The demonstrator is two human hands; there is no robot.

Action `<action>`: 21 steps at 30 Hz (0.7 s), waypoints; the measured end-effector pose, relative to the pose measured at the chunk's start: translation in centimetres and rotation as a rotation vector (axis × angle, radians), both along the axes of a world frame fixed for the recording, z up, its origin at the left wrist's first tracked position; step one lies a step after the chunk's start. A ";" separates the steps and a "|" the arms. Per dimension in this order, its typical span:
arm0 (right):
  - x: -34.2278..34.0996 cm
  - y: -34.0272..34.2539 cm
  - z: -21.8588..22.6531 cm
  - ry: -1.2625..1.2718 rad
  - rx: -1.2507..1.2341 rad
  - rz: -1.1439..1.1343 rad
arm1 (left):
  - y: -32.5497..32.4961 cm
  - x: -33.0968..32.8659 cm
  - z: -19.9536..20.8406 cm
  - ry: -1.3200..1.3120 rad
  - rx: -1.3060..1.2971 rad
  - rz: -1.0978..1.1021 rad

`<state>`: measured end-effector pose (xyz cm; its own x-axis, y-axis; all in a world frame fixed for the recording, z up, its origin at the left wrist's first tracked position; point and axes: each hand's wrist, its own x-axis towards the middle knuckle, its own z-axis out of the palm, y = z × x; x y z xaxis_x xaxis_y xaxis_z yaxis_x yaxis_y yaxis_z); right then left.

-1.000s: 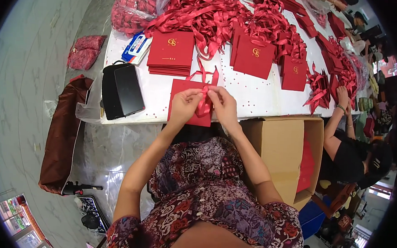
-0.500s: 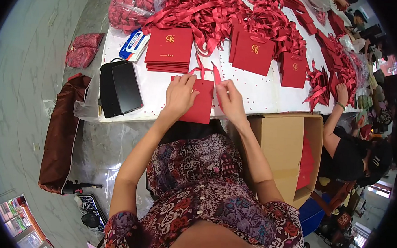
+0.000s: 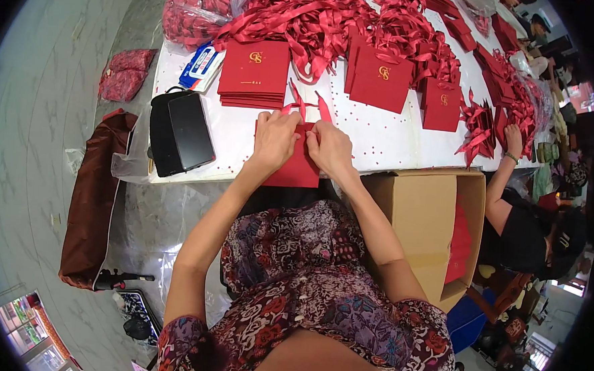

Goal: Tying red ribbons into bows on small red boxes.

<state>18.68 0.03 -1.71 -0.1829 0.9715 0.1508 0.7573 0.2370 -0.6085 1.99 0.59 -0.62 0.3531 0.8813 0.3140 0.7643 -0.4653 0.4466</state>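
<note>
A small red paper bag (image 3: 292,174) lies flat at the table's near edge, in front of my body. Across its upper left part, my left hand (image 3: 274,141) is closed with fingers bent over the bag's top edge. My right hand (image 3: 330,149) pinches at the top right of the bag, on a red ribbon (image 3: 323,107) whose loose end sticks up past the fingers. Another ribbon end rises beside my left fingertips. Exactly how the ribbon meets the bag is hidden under my fingers.
Stacked red bags (image 3: 254,72) and a phone (image 3: 191,131) on a black pouch lie left. A large ribbon heap (image 3: 305,25) and more bags (image 3: 381,79) lie beyond. An open cardboard box (image 3: 421,225) stands right; past it, another person's hand (image 3: 513,140) touches ribboned bags.
My right hand has moved left with the ribbon, from beside the bag onto its top right part. My left fingers have curled more at the top edge.
</note>
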 end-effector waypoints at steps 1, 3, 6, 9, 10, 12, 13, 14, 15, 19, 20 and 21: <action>-0.1 0.0 0.1 -0.001 -0.001 0.000 | -0.1 0.2 -0.1 -0.025 -0.024 0.002; -0.4 -0.1 0.3 0.024 -0.014 -0.046 | -0.3 0.4 -0.3 -0.022 -0.011 0.013; -0.5 0.0 0.0 0.051 0.143 0.038 | -0.5 0.3 -0.1 -0.109 -0.054 0.037; -0.6 -0.4 0.3 0.052 0.145 0.062 | -0.6 -0.2 0.1 -0.219 -0.132 0.059; -0.5 -0.4 0.5 0.051 0.145 0.063 | -0.7 -0.2 0.2 -0.240 -0.153 0.061; -0.1 -0.4 0.8 0.096 0.103 0.033 | -0.7 -0.3 0.5 -0.232 -0.152 0.043; 0.0 -0.4 0.8 0.095 0.103 0.034 | -0.7 -0.4 0.6 -0.222 -0.151 0.023; 0.1 -0.4 0.7 0.194 0.099 0.016 | -0.7 -0.5 0.7 -0.223 -0.150 0.023; 0.1 -0.3 0.7 0.292 0.096 -0.001 | -0.8 -0.6 0.9 -0.167 -0.192 0.021; 0.6 0.2 0.9 0.377 0.148 0.015 | -1.2 -1.0 1.4 -0.120 -0.214 -0.006; 1.5 0.7 0.4 0.404 0.025 0.042 | -1.3 -0.9 1.7 -0.122 -0.211 -0.008; 2.3 1.3 -0.1 0.431 -0.099 0.070 | -1.5 -0.8 2.0 -0.111 -0.169 -0.022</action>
<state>20.99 1.35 -1.84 -0.1893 0.9726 0.1349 0.4136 0.2036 -0.8874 1.16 -0.92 1.39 0.3441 0.9173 0.2002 0.6969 -0.3924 0.6003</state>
